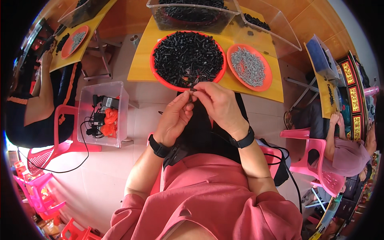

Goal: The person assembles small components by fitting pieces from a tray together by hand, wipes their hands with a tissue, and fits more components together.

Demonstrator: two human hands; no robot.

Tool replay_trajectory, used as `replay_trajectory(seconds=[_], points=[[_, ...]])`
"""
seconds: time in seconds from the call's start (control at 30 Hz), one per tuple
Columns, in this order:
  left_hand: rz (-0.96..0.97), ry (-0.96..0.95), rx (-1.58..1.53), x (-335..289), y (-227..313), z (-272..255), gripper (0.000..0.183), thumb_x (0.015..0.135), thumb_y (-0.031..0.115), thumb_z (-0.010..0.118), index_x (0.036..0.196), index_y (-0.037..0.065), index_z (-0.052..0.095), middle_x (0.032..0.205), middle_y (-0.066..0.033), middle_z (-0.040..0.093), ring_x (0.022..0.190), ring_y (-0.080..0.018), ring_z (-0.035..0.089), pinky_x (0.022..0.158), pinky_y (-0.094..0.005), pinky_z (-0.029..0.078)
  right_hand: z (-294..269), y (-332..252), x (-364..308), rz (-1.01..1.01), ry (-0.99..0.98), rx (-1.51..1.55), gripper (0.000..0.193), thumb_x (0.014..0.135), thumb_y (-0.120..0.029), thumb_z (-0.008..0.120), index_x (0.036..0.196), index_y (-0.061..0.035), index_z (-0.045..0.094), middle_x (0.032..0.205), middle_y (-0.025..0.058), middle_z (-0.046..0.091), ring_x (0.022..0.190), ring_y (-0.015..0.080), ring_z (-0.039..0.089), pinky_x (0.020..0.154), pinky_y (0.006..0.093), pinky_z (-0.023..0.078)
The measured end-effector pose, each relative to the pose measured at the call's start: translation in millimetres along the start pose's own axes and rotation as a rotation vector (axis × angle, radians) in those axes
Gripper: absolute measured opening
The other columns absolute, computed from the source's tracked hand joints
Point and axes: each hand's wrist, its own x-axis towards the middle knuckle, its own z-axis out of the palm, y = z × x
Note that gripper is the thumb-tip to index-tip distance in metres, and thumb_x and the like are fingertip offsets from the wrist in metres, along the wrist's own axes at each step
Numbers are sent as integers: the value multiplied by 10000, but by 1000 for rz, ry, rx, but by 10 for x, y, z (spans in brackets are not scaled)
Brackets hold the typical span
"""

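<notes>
My left hand point(177, 119) and my right hand point(219, 105) meet in front of the near rim of a red round tray point(153, 68). Between their fingertips is a small dark part point(193, 91), pinched from both sides; its exact kind is too small to make out. Heaped in the tray are many small black plastic pieces point(188, 56). To the right of it, an orange-red plate point(267, 82) holds a pile of small silvery metal pieces point(248, 66) that look like screws or pins.
The yellow table point(140, 60) also bears clear bins point(192, 22) of black parts at the back. On the floor to the left stands a clear plastic box point(123, 96) with chargers and cables. Pink chairs point(66, 124) and other people point(346, 154) at tables flank me; a black cable point(296, 188) trails at right.
</notes>
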Motion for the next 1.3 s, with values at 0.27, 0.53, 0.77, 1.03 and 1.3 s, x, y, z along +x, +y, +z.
replay_trajectory(seconds=[0.27,0.53,0.77,1.03,1.3], points=[[109,63,-70,-34,4,41,240,957,214,570,1159,85,570,1008,-37,641,647,-37,478,535,-148,398,61,-89,-158,189,65,215,147,837,-39,672,961,-5,600,726,98,624,609,163,630,530,267,486],[289,-2,52,-41,-45,68,183,946,184,586,1099,84,600,1044,-66,653,644,-49,481,566,-163,399,148,-133,-176,142,106,158,162,832,-30,668,975,-8,596,716,80,612,582,147,602,514,263,470],[392,-4,123,-25,-73,51,151,943,154,587,1066,71,618,999,-59,664,648,-55,495,580,-171,415,195,-139,-205,109,140,161,165,833,-32,666,979,-7,595,742,97,608,588,167,608,521,271,478],[470,19,188,-32,-109,46,142,941,134,586,1061,68,620,969,-46,672,637,-55,512,568,-174,423,230,-197,-216,214,115,273,129,877,-35,624,985,17,578,782,104,620,630,162,627,547,270,498],[482,21,205,-69,-116,89,189,928,91,593,1112,60,625,1001,-72,676,650,-61,523,594,-182,452,263,-202,-238,288,119,412,113,905,-43,602,997,19,580,773,62,628,620,103,601,554,226,477]])
